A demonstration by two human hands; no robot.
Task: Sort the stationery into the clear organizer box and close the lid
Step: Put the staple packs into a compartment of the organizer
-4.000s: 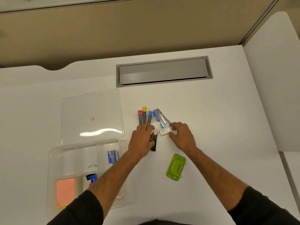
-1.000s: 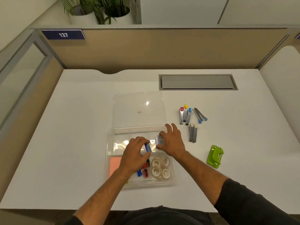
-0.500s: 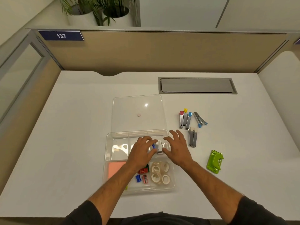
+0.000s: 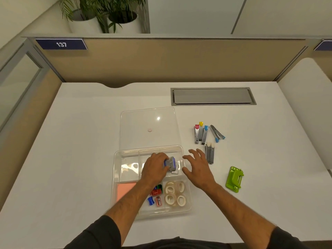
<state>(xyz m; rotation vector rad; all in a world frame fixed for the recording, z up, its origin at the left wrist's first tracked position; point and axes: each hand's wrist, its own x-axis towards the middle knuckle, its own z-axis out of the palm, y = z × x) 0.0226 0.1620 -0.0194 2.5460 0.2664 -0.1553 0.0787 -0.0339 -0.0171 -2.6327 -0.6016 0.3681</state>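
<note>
— Gripping a small stack of staple boxes point(image 4: 170, 163), the left hand point(image 4: 155, 168) presses them into an upper compartment of the clear organizer box point(image 4: 117, 198), fingers curled shut around the blue-and-white packets. What lies around that grip?

— Just right of it, the right hand point(image 4: 197, 168) hovers over the box's rim, fingers spread and holding nothing. Below the grip sit coloured pencil sharpeners point(image 4: 156, 194) and tape rolls point(image 4: 175, 193) in their own compartments, with pink sticky notes point(image 4: 124, 192) down to the left. Above it, the lid point(image 4: 149, 126) lies flat and open on the white desk point(image 4: 71, 141).

— And what is left outside?

— Well right of the grip, the staplers point(image 4: 203, 134) and a grey pair point(image 4: 209, 153) lie on the desk, a green hole punch point(image 4: 234, 179) beyond them. The forearm crosses over the sharpener compartment.

— What has changed?

— Half a second ago both hands were at the packets; now the right has drawn away from them and opened.
</note>
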